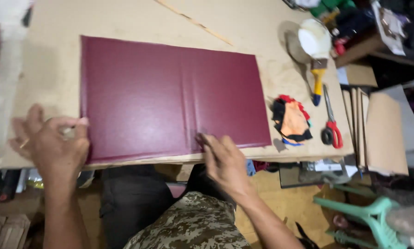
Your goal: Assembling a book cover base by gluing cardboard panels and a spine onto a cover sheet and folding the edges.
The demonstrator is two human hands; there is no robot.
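the big plywood table (pixel 271 69) has the maroon cover sheet (pixel 170 97) lying flat near its front edge. left hand (pixel 50 143) pinches the near-left corner, right hand (pixel 223 159) presses flat with open fingers, gripping nothing. i'd say smooth outward from the centre crease, even pressure, so it doesn't bubble.
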